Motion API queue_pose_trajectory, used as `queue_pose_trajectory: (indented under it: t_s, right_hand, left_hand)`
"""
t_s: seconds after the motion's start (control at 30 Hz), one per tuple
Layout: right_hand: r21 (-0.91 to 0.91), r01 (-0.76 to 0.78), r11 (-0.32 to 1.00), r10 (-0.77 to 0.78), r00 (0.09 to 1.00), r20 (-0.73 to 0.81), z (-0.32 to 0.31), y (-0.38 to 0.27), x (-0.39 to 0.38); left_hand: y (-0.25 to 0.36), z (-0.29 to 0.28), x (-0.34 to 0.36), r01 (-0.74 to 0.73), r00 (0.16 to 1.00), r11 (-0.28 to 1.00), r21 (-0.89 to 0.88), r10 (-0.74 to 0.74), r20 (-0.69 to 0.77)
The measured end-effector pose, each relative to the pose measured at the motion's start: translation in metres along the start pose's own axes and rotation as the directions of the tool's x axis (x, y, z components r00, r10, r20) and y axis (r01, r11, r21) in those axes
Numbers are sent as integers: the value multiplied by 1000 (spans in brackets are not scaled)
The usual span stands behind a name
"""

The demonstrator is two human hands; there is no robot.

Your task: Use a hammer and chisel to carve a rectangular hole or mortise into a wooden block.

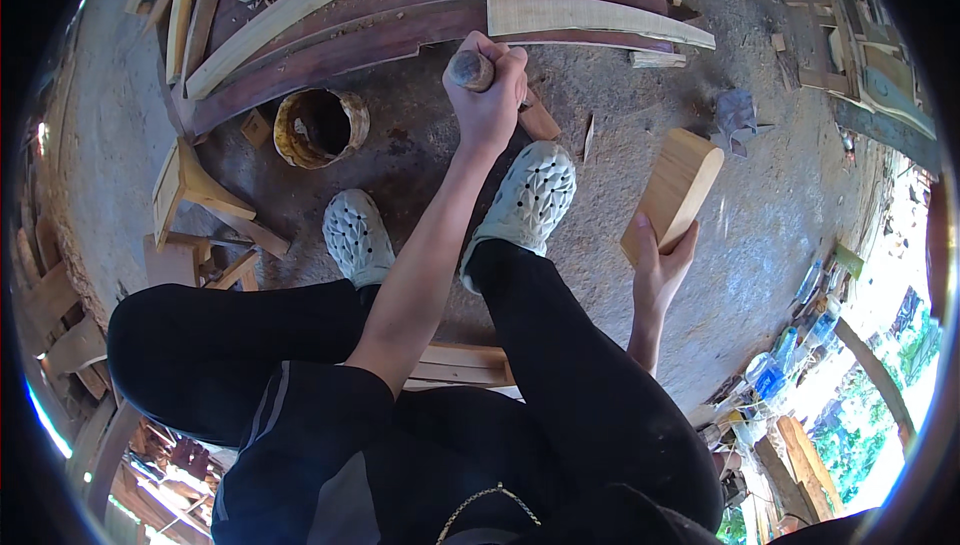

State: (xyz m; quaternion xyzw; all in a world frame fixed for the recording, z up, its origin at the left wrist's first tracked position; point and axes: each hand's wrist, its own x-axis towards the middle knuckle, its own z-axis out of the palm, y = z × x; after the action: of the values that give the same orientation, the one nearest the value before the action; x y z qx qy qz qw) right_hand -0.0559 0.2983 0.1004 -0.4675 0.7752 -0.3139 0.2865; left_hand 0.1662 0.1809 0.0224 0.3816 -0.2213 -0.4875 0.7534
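The grey concrete floor point(760, 225) spread beneath everything, with a pale tapered wooden piece point(590, 20) at its far side and a stained, round, open bucket point(287, 140) to the left. The smooth, pale wooden block with a rounded far end point(680, 180) was on the right, its near end pinched between the right hand's point(665, 260) thumb and fingers. Farther left, the left hand's point(488, 105) fingers wrapped a worn, round-ended handle point(470, 71). The step seemed to be positioning the block; the next move likely called for a steady grip.
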Motion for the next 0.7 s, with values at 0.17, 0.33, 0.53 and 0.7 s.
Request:
queue_pose_trajectory:
  t_s: [0.17, 0.33, 0.53, 0.7]
  right_hand:
    - [-7, -36, 999, 36, 999, 13, 1, 2, -4]
    - [-40, -7, 999, 7, 1000, -3, 3, 25, -2]
    - [521, 235, 821, -308, 950, 56, -30, -45, 8]
    - [277, 262, 924, -335, 906, 259, 0, -73, 4]
  left_hand:
    - [-6, 3, -3, -22, 999, 996, 83, 18, 49]
    - [-18, 4, -11, -124, 992, 951, 283, 120, 32]
    - [-26, 28, -21, -478, 876, 767, 428, 449, 175]
    - [-30, 25, -27, -494, 869, 717, 492, 419, 263]
